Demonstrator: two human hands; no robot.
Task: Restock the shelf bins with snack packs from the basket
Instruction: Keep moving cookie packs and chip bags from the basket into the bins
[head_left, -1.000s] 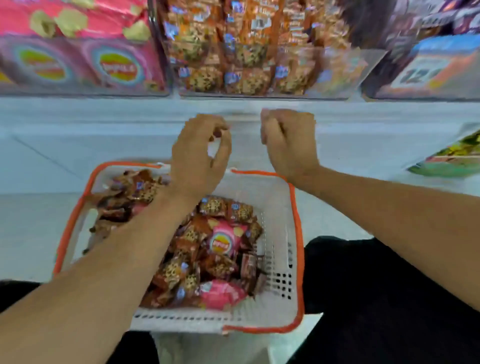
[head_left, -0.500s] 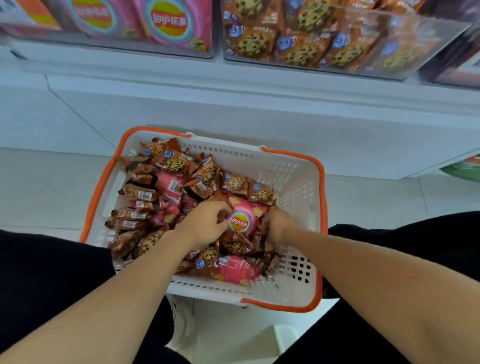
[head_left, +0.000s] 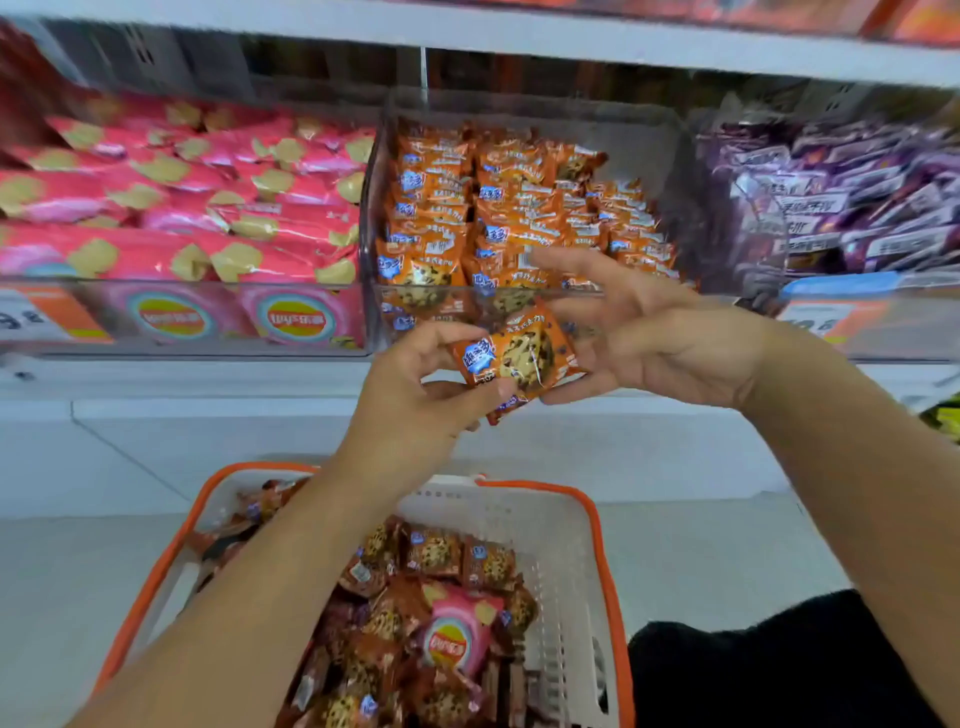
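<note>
Left hand (head_left: 415, 384) fingers pinch cookie pack (head_left: 517, 356); right hand (head_left: 654, 338) fingers spread, touching it.

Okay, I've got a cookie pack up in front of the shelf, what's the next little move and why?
Probably lift the cookie pack up and forward over the clear front wall of the middle bin, then release it. The left hand pinches it, the right hand steadies it with straight fingers, just in front of that wall. That bin holds matching orange cookie packs, with room on its right side.

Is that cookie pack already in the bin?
No, the cookie pack is held in front of the bin by the left hand, right hand touching it.
</note>
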